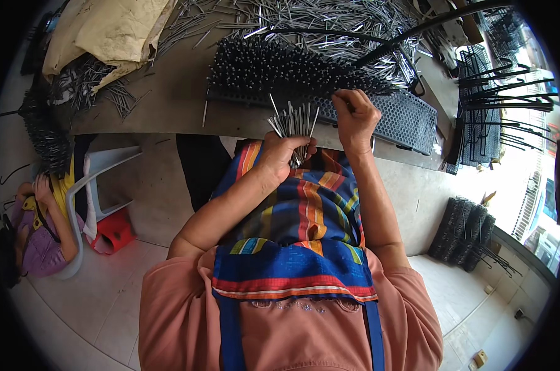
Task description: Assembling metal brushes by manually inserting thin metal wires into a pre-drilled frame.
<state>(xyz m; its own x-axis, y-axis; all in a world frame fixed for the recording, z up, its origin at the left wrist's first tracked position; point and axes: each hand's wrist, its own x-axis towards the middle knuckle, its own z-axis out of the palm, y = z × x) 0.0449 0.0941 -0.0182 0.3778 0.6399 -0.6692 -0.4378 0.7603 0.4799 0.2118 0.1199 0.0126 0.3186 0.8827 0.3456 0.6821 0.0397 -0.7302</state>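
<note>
The left fingers (297, 143) grip metal sticks (296, 122) poking past them; I can't tell if the right fingers (349, 96) hold any.

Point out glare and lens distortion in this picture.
In the head view, the window glares nearly white at right; in the head view too, the table has a bowed front edge, and metal rods in the left hand catch highlights.

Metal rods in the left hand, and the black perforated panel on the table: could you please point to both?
Metal rods (296, 124), head view: middle of the fanned shafts.
Black perforated panel (408, 121), head view: bare surface near right end.
</note>
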